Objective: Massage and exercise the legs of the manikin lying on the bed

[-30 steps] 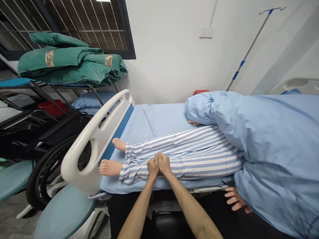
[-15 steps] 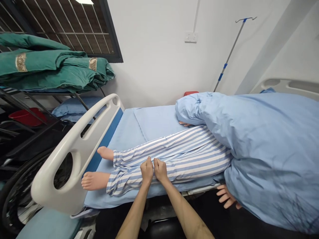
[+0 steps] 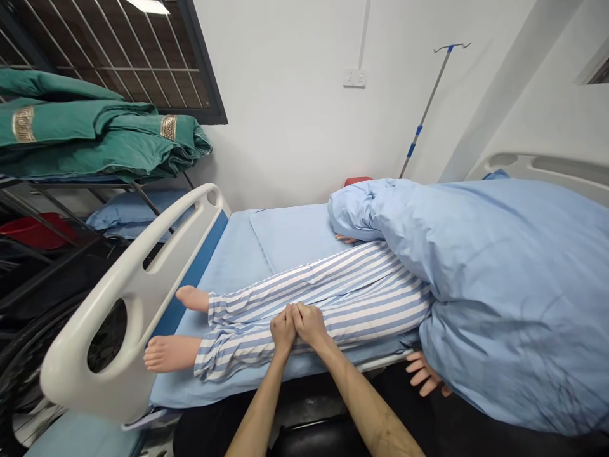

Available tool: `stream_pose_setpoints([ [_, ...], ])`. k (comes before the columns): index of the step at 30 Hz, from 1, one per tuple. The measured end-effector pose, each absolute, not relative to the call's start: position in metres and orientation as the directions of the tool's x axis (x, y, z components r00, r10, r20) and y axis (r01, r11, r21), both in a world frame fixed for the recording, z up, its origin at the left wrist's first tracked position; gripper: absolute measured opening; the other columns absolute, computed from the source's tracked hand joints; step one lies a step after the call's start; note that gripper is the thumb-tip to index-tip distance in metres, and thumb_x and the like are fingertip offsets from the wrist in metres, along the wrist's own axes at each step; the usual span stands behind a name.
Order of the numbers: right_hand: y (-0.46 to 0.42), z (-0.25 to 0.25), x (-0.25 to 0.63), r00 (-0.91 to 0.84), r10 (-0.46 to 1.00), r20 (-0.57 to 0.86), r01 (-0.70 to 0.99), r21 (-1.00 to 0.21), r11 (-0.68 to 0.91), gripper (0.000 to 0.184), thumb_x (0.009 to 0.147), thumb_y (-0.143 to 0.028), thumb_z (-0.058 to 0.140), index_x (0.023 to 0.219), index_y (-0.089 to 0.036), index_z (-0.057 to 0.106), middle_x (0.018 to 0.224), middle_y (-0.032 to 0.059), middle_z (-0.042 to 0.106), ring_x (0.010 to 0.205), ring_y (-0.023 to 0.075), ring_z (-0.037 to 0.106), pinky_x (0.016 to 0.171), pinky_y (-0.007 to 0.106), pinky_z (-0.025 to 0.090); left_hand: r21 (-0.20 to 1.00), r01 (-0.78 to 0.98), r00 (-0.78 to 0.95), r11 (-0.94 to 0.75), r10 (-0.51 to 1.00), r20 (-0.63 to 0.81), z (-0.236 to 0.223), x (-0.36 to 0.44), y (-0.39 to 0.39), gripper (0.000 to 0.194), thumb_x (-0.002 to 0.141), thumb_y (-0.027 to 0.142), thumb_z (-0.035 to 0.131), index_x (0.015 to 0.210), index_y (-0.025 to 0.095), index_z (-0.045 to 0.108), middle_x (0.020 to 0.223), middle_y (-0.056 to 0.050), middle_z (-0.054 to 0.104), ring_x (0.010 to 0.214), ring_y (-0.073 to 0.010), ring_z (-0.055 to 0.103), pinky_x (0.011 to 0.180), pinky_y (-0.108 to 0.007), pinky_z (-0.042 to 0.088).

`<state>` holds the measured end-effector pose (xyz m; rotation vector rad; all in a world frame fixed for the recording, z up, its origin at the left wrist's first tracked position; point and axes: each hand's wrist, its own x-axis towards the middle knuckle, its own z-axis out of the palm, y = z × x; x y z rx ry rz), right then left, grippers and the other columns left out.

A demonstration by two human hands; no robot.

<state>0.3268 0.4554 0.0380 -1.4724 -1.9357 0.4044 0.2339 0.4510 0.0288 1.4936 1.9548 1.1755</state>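
My left hand (image 3: 283,329) and my right hand (image 3: 309,322) are closed into fists, pressed side by side. They are over the nearer leg of a manikin in blue-and-white striped trousers (image 3: 380,308). No cloth shows bunched between my fingers, and the stripes run straight past the fists. Whether my knuckles touch the trouser leg is unclear. The manikin lies on a bed with a light blue sheet (image 3: 233,254), its bare feet (image 3: 174,353) at the left. A light blue quilt (image 3: 499,273) covers its upper body, and one manikin hand (image 3: 425,374) sticks out below.
A white footboard (image 3: 109,304) stands at the bed's left end. Beyond it are a wheelchair wheel (image 3: 28,362) and a rack with green padded covers (image 3: 109,139). An IV pole (image 3: 428,105) rises by the wall. A black seat (image 3: 318,438) is below my arms.
My fists have come together from a small gap and now touch. The view has shifted slightly, so the bed appears a little further left. The manikin and quilt look unchanged.
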Motion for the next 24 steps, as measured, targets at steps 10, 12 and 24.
stream_pose_setpoints([
  [10, 0.461, 0.016, 0.339, 0.143, 0.958, 0.248, 0.394, -0.902, 0.175, 0.049, 0.096, -0.048, 0.022, 0.059, -0.020, 0.037, 0.053, -0.0013, 0.044, 0.053, 0.0111, 0.041, 0.055, 0.024, 0.028, 0.965, 0.250, -0.381, 0.077, 0.924, 0.026, 0.047, 0.256, 0.455, 0.052, 0.087, 0.051, 0.033, 0.045, 0.022, 0.031, 0.043, 0.002, 0.032, 0.046, -0.0099, 0.033, 0.052, -0.025, 0.031],
  [12, 0.464, 0.016, 0.342, 0.181, 0.962, 0.203, 0.303, -0.942, 0.142, 0.048, 0.095, -0.050, 0.023, 0.059, -0.021, 0.035, 0.053, -0.0019, 0.041, 0.053, 0.0114, 0.040, 0.055, 0.024, 0.030, 0.972, 0.224, -0.361, 0.073, 0.933, 0.013, 0.051, 0.269, 0.455, 0.052, 0.089, 0.049, 0.031, 0.045, 0.022, 0.031, 0.043, 0.002, 0.032, 0.046, -0.0101, 0.033, 0.052, -0.025, 0.033],
  [24, 0.468, 0.044, 0.373, -0.072, 0.958, 0.277, 0.722, -0.648, 0.242, 0.039, 0.097, -0.034, 0.034, 0.069, -0.019, 0.056, 0.062, 0.0019, 0.060, 0.057, 0.0122, 0.050, 0.056, 0.025, 0.023, 0.815, 0.575, -0.287, 0.069, 0.950, 0.123, 0.033, 0.286, 0.456, 0.047, 0.089, 0.039, 0.032, 0.047, 0.019, 0.039, 0.046, -0.001, 0.042, 0.050, -0.0111, 0.033, 0.057, -0.027, 0.022],
])
